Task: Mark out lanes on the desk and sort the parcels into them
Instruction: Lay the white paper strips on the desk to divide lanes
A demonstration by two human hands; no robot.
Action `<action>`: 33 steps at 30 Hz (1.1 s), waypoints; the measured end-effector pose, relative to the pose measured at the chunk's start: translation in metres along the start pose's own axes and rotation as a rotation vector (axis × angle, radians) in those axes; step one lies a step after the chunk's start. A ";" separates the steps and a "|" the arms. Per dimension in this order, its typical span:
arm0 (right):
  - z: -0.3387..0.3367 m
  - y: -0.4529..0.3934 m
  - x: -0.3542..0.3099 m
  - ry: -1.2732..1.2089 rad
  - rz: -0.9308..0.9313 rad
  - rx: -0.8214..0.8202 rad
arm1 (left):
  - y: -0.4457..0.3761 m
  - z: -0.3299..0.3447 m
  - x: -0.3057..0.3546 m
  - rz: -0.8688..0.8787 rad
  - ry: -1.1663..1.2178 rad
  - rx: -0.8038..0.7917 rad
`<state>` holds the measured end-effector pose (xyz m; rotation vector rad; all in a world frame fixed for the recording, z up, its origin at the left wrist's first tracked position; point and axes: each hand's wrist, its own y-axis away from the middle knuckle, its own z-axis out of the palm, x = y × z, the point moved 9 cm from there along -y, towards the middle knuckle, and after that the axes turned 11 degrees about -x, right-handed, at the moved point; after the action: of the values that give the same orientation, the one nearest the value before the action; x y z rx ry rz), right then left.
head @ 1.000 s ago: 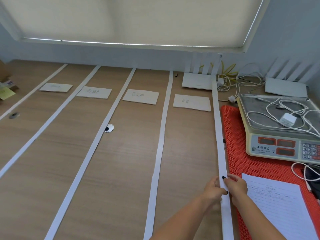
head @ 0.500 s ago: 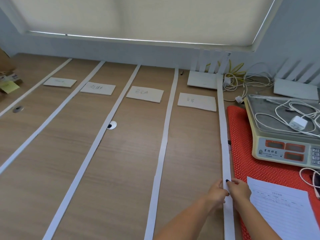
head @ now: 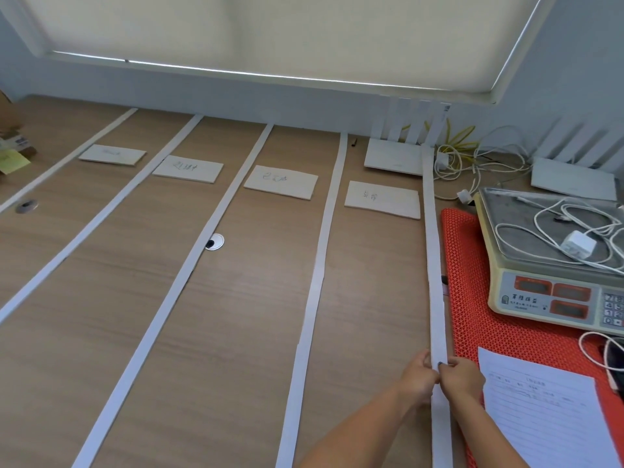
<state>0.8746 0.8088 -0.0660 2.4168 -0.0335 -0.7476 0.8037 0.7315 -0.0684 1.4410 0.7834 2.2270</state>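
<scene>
Near the desk's front edge, on my right, both my hands meet on the rightmost white strip [head: 434, 265]: my left hand [head: 417, 378] pinches its left edge and my right hand [head: 462, 376] pinches its right edge, fingers curled, knuckles almost touching. That strip runs from the wall down past my wrists, lying just beside the red mesh mat [head: 472, 315]. 4 more white strips cross the wooden desk [head: 236, 315], splitting it into lanes; the nearest one [head: 317, 282] bends slightly. At the far end of the lanes lie 4 white label cards [head: 281, 181], 1 per lane, with handwriting I cannot read. A round cable grommet [head: 214, 242] sits against the middle strip. On the mat stands a weighing scale [head: 547, 275], its pan holding a coiled white cable and charger [head: 578, 245]. A lined paper sheet [head: 547, 420] lies at my right wrist. 2 white routers [head: 395, 159] stand by the wall among tangled cables. Cardboard and a yellow note [head: 11, 162] sit at the far left edge.
</scene>
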 end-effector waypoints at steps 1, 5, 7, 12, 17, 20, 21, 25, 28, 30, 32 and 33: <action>0.001 0.000 0.001 0.009 0.005 -0.006 | -0.001 0.000 0.000 -0.006 0.001 0.000; 0.003 0.000 0.005 0.044 0.035 -0.020 | -0.007 0.000 -0.001 0.001 0.027 -0.008; 0.003 0.001 0.005 0.064 0.039 -0.017 | -0.009 -0.001 -0.003 -0.006 0.032 -0.010; -0.007 0.009 0.001 0.159 0.055 0.044 | -0.010 -0.010 -0.001 -0.020 -0.042 0.034; -0.013 0.016 -0.007 0.104 0.006 -0.030 | 0.009 -0.021 0.017 -0.024 -0.086 0.074; -0.021 0.024 -0.018 0.093 -0.010 -0.046 | 0.027 -0.035 0.036 0.014 -0.114 0.113; -0.023 0.028 -0.023 0.086 -0.017 -0.050 | 0.035 -0.042 0.043 0.032 -0.118 0.139; -0.026 0.047 -0.059 0.028 -0.114 -0.051 | 0.073 -0.077 0.070 0.123 -0.138 0.262; -0.024 0.066 -0.091 -0.074 -0.192 -0.044 | 0.107 -0.110 0.089 0.185 -0.139 0.342; -0.018 0.081 -0.112 -0.164 -0.221 -0.060 | 0.131 -0.132 0.099 0.229 -0.132 0.376; -0.010 0.097 -0.133 -0.201 -0.256 -0.083 | 0.157 -0.155 0.109 0.282 -0.118 0.411; -0.005 0.105 -0.145 -0.207 -0.278 -0.094 | 0.170 -0.166 0.114 0.300 -0.111 0.430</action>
<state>0.7710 0.7532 0.0693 2.2711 0.2543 -1.0982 0.6037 0.6244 0.0660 1.9797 1.1224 2.2533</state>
